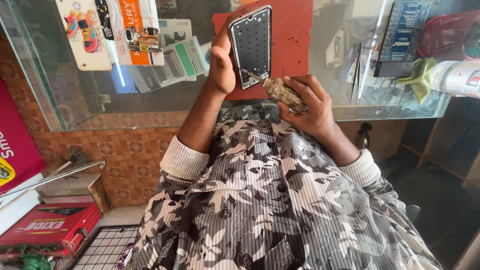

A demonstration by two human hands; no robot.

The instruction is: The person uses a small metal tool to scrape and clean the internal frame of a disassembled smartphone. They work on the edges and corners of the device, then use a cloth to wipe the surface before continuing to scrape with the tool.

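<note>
We grip phone frame point(251, 45) upright in left hand point(220, 62), above red mat point(295, 35) on glass tabletop point(75, 95). Right hand point(307, 102) clamps screwdriver point(277, 90), tip touching frame's lower edge.

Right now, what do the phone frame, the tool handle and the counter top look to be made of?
Phone frame: dark panel dotted with small holes, pale glossy rim, probably metal or plastic. Tool handle: mottled tan and brown, rough, maybe worn wood or wrapping; its thin tip looks metal. Counter top: clear glass, since items show through it.
</note>
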